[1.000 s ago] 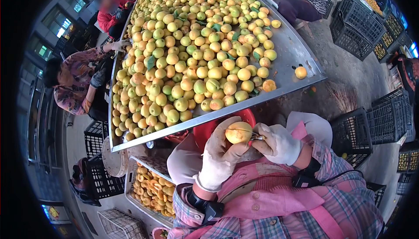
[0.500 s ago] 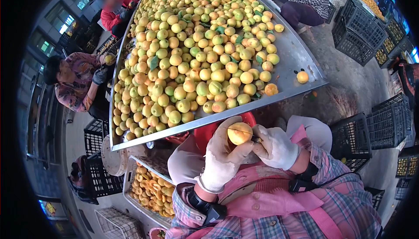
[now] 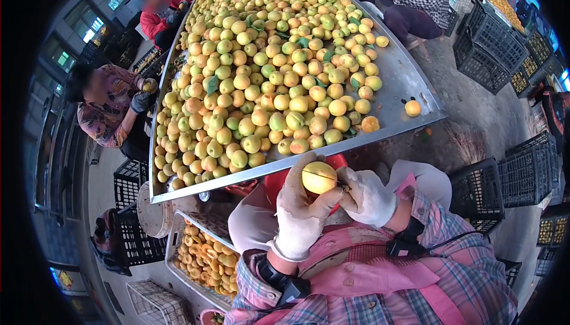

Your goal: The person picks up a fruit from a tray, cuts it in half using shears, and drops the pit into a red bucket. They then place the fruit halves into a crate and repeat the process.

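Your left hand (image 3: pixel 298 212), in a whitish glove, has its grip closed on one yellow apricot (image 3: pixel 319 176), with the thumb along the lower side and the fingers behind the fruit. A thin dark line crosses the surface of this apricot. Your right hand (image 3: pixel 371 199), gloved also, is brought close to the right side of the fruit with its fingers bent; I cannot tell whether its grip is closed on something, because the fingers hide it. The held apricot is in front of your body, over the red bucket (image 3: pixel 274 186), near the edge of the metal counter (image 3: pixel 409 81). On this counter lies a large heap of apricots (image 3: pixel 255 81) with some green leaves among them, and one single apricot (image 3: pixel 412 108) lies apart at the right corner. Beside your left leg, a pale crate (image 3: pixel 173 242) contains opened apricots (image 3: pixel 205 260). At your right side is a black plastic crate (image 3: pixel 478 191).
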Demonstrator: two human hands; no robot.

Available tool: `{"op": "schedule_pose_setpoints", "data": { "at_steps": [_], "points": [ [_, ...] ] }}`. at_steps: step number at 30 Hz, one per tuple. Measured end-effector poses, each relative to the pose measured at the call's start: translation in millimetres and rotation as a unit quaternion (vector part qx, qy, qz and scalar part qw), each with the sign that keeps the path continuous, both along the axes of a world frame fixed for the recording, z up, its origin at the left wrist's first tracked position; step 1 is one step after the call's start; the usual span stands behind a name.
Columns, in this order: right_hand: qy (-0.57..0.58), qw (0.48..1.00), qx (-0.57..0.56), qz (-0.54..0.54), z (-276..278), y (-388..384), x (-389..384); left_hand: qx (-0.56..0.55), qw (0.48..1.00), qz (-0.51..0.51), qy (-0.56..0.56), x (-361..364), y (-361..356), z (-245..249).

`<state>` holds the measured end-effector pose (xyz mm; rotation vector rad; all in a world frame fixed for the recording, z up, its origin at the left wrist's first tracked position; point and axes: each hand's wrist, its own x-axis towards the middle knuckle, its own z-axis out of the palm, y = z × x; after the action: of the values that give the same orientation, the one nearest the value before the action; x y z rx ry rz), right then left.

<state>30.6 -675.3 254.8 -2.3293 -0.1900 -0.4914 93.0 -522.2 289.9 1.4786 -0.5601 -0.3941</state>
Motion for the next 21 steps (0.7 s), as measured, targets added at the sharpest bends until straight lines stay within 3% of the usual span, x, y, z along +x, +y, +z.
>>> {"op": "schedule_pose_setpoints", "data": {
  "at_steps": [1,3,8,10,11,15,17,21],
  "points": [
    [-0.011,1.000,0.025,0.007,-1.3,0.7,1.2,-0.001,1.000,0.001,0.000,-1.1,-0.8,-0.5],
    [-0.022,0.998,0.049,0.015,-4.7,3.5,4.2,-0.158,0.974,-0.013,0.165,-5.0,-4.3,-2.1],
    [-0.014,0.996,0.070,0.049,-1.1,1.5,6.2,-0.176,0.959,-0.048,0.215,-5.6,0.6,-4.4],
    [-0.014,0.996,0.058,0.063,0.0,-3.7,7.3,-0.011,0.999,0.025,0.020,-3.4,4.8,1.2],
    [-0.016,0.996,0.044,0.074,0.3,-5.1,7.6,0.011,0.999,0.029,-0.035,-1.4,6.0,-0.1],
    [-0.011,0.996,0.061,0.063,-3.8,-0.7,6.0,0.012,0.997,0.018,-0.075,1.3,6.0,-3.5],
    [-0.027,0.993,0.095,0.061,-11.7,2.0,7.7,-0.166,0.975,0.012,0.147,-7.6,1.4,3.0],
    [-0.029,0.994,0.079,0.062,-16.7,1.9,6.1,-0.145,0.978,0.006,0.149,-8.8,3.6,-4.2]
  ]
}}
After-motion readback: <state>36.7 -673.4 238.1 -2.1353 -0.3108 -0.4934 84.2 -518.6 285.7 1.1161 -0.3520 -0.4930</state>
